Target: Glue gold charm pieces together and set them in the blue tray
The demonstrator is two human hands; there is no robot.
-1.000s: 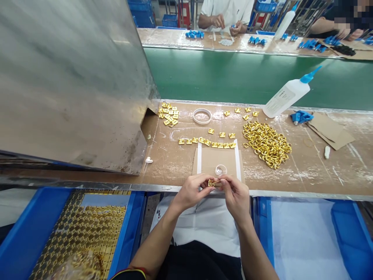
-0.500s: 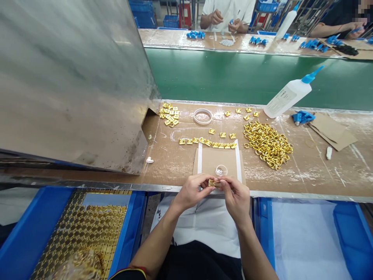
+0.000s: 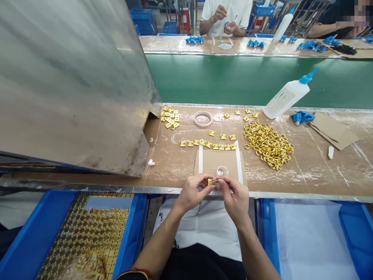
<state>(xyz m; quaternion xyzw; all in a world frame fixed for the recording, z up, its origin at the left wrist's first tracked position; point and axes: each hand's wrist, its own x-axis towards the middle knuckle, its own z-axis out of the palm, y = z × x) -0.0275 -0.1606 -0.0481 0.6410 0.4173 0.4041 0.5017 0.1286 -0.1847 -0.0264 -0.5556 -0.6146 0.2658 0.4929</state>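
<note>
My left hand [image 3: 194, 191] pinches a small square gold metal piece [image 3: 210, 181] between thumb and fingers, close to the bench's front edge. Beside it, my right hand [image 3: 235, 194] is closed on a thin stick-like tool [image 3: 216, 180] whose tip meets the gold piece. A small clear round dish [image 3: 222, 171] stands just behind my fingers on a cardboard sheet [image 3: 218, 158] with white tape along its sides. Behind that sheet runs a row of similar gold pieces [image 3: 215, 146]. A heap of gold rings [image 3: 268, 144] lies to the right.
A white tape ring [image 3: 203, 118], a white bottle with blue nozzle [image 3: 287, 97] and a blue wad [image 3: 303, 117] are on the bench. A metal housing [image 3: 87, 85] stands at left. Blue trays [image 3: 132, 233] flank my lap. Across the green belt [image 3: 218, 77], co-workers handle small blue parts.
The view has shifted slightly. My hands stay together at the gold piece with almost no movement. Across the belt, the co-worker's raised hand has gone a little higher.
</note>
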